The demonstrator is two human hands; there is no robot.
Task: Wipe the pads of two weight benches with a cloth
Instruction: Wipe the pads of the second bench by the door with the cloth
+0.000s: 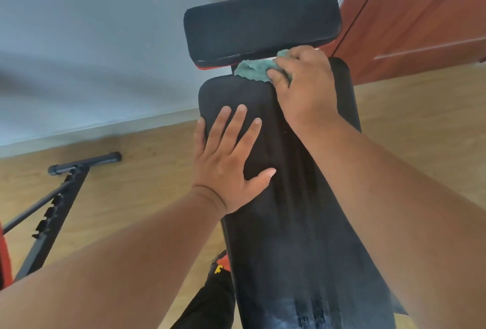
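The left hand point(231, 160) lies flat, fingers spread wide, on the long black pad point(297, 223); the right hand point(302, 86) grips a teal cloth point(251, 70) at the pad's far end, near the headrest pad point(263, 20).

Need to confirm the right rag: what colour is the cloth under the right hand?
Teal green cloth, seen in the head view, pressed under the right hand.
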